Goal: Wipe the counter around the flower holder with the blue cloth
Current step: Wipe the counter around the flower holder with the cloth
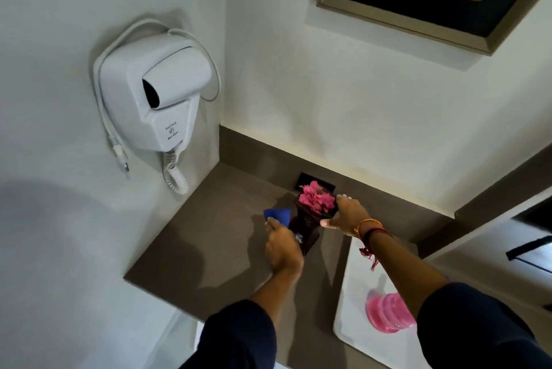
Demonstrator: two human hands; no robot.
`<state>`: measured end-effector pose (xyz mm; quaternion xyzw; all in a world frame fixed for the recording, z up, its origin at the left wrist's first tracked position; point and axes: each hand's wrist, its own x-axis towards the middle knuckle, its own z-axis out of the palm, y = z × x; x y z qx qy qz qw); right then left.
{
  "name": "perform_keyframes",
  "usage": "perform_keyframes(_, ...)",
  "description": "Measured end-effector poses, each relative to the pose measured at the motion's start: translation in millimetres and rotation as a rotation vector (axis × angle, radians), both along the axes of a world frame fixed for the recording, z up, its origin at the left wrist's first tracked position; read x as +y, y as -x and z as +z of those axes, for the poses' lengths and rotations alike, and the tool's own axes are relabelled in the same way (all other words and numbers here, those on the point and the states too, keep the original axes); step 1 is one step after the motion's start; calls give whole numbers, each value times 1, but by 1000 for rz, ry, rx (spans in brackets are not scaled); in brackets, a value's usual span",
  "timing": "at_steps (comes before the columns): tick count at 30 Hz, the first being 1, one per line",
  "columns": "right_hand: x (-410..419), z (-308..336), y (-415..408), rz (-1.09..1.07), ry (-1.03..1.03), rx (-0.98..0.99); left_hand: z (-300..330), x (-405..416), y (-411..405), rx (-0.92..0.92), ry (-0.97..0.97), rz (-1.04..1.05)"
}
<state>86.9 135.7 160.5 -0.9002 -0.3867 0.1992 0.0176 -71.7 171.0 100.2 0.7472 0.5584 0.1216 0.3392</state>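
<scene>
I have the soft, limp blue cloth point(277, 216) bunched under my left hand point(282, 246), fingers closed over it on the grey-brown worktop point(209, 243) towards its back edge. My right hand point(346, 216) grips the rim of the dark wooden flower holder point(307, 228), which looks top-heavy; I'd hold it low.

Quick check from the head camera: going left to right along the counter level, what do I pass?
Coiled dryer cord → blue cloth in the left hand → flower holder with pink flowers → right hand on the holder's top → pink object on the white tray.
</scene>
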Motion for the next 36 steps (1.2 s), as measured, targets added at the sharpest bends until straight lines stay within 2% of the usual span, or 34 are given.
perform_keyframes(3, 1, 3, 1, 12, -14, -7, -3, -21, -33, -41, 32, -54)
perform_keyframes(6, -2, 3, 1, 14, -51, 23, -17, -43, -49, 5, 102, -215)
perform_keyframes(9, -4, -3, -2, 14, -80, 57, -51, -53, -51, 107, -96, -283)
perform_keyframes(12, -2, -4, -6, 13, -89, 93, -79, -53, -52, 125, -231, -287)
perform_keyframes(17, 0, -2, -10, 30, -83, 93, -94, -50, -49, 242, -237, -422)
perform_keyframes(20, -1, -3, -8, 18, -90, 77, -120, -47, -44, 274, -319, -397)
perform_keyframes(24, 0, -1, -4, 15, -82, 44, -129, -37, -35, 436, -305, -589)
perform_keyframes(26, 0, 1, -2, 19, -64, 22, -128, -31, -28, 363, -271, -540)
perform_keyframes(29, 3, 2, 1, 14, -44, 0, -111, -23, -24, 152, -177, -118)
perform_keyframes(31, 5, 3, 2, 5, -37, -11, -98, -15, -28, 51, -101, 83)
perform_keyframes(32, 7, 4, 2, 1, -40, -12, -99, -12, -33, 23, -99, 82)
perform_keyframes(34, 7, 6, 4, -10, -60, -16, -105, -11, -45, 89, -161, -63)
perform_keyframes(36, 8, 2, 0, -22, -71, -14, -115, -15, -57, 260, -246, -223)
